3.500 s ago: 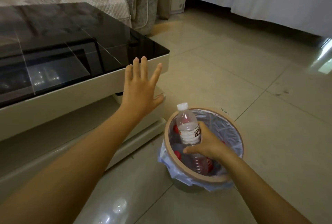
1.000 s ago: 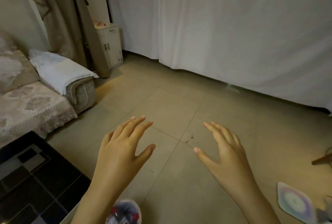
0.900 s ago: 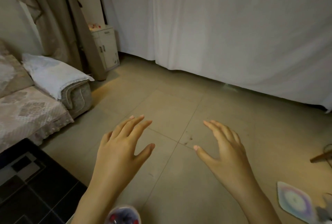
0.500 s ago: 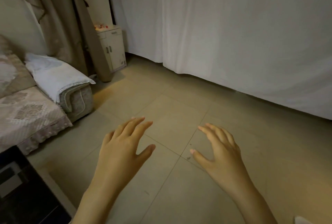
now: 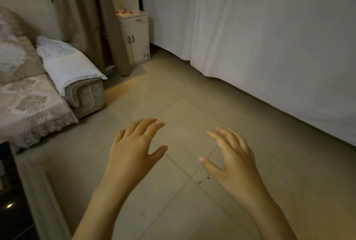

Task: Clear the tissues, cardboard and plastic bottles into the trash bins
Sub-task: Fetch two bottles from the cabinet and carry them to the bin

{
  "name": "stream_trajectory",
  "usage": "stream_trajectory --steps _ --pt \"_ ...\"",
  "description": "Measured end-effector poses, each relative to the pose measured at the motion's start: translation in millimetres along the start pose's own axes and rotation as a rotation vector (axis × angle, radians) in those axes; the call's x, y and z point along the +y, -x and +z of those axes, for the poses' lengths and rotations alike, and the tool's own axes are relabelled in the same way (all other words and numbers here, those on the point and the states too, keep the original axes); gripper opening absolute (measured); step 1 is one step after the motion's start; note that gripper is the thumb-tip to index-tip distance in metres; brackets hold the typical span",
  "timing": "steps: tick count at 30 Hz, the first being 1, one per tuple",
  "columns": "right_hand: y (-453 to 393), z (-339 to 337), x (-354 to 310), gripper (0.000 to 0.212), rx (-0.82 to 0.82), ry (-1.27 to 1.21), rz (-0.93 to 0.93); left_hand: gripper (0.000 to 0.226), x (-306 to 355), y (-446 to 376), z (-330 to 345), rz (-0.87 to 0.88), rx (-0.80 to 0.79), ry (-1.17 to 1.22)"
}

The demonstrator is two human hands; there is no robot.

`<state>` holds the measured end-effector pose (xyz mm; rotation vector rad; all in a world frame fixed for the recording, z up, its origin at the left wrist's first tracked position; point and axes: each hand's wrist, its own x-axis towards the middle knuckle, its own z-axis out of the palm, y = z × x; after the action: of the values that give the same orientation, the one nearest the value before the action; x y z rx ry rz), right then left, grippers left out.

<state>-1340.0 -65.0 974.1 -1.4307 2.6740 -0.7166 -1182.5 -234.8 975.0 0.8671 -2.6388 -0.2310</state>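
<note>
Since 3.5 s ago, the right hand [image 5: 234, 164] has released the plastic bottle, and both the bottle and the trash bin have left the view; neither can be located now. Since 0.5 s ago, both hands have kept the same pose while the view shifted slightly.

Left hand [image 5: 133, 155]: palm down, fingers spread and relaxed, holding nothing, raised over the tiled floor [image 5: 192, 105]. Right hand: palm down, fingers loosely extended, thumb out, holding nothing. The two hands are side by side and apart.

Left of the left hand: the corner of the black glass coffee table [image 5: 15, 201]. Beyond it: the sofa [image 5: 32, 101] with a white cloth [image 5: 67, 64] on its armrest. Ahead of both hands: a small white cabinet [image 5: 136, 37] and white curtains [image 5: 269, 37].
</note>
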Motion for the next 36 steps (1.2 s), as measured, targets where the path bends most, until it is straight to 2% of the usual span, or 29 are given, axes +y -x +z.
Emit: stream_trajectory --steps 4,12,18,23,36 --pt "-61.9 6.2 20.6 0.061 -0.057 0.018 -0.019 0.057 -0.8 -60.3 25.4 -0.009 -0.007 0.005" --pt "-211.3 19.2 62.4 0.062 -0.143 0.076 -0.043 0.056 -16.5 -203.0 73.4 -0.038 -0.005 0.038" --pt "-308.3 21.3 83.6 0.064 -0.087 0.068 -0.041 0.057 -30.6 -308.4 92.5 -0.012 -0.029 -0.002" --pt "-387.3 29.9 113.8 0.069 -0.124 0.097 -0.008 0.058 -28.5 -380.9 112.9 0.008 -0.047 -0.070" --pt "-645.0 56.0 203.9 0.070 -0.252 0.103 -0.125 0.060 -44.7 -604.3 186.1 -0.199 -0.091 -0.229"
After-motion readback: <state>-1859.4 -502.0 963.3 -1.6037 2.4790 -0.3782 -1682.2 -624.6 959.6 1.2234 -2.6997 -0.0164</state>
